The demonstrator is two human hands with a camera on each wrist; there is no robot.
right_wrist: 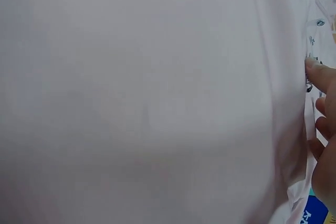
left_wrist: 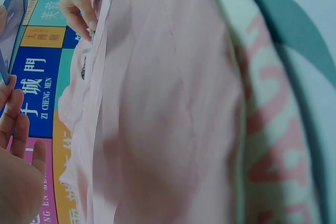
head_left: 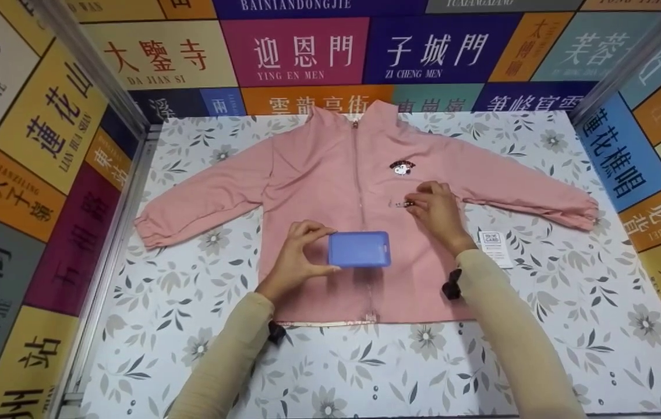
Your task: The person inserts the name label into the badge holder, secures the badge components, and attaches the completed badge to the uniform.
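A pink zip-up jacket [head_left: 313,192] lies spread out with its sleeves to the sides. My left hand [head_left: 298,256] holds a flat blue rectangular case [head_left: 359,249], like a card holder, by its left edge above the jacket's lower front. In the left wrist view, the case [left_wrist: 17,30] shows at the left edge beside the fingers [left_wrist: 16,114]. My right hand [head_left: 439,214] is at the chest, thumb and fingertips pinching a small black-and-white piece [head_left: 403,204] below a cartoon print [head_left: 402,168]. Its exact kind is too small to tell.
A white printed card [head_left: 494,249] lies right of the jacket, near the right forearm. The floral-patterned table [head_left: 330,372] is bounded at the back and sides by colourful lettered panels [head_left: 307,52]. A zip runs down the jacket's middle.
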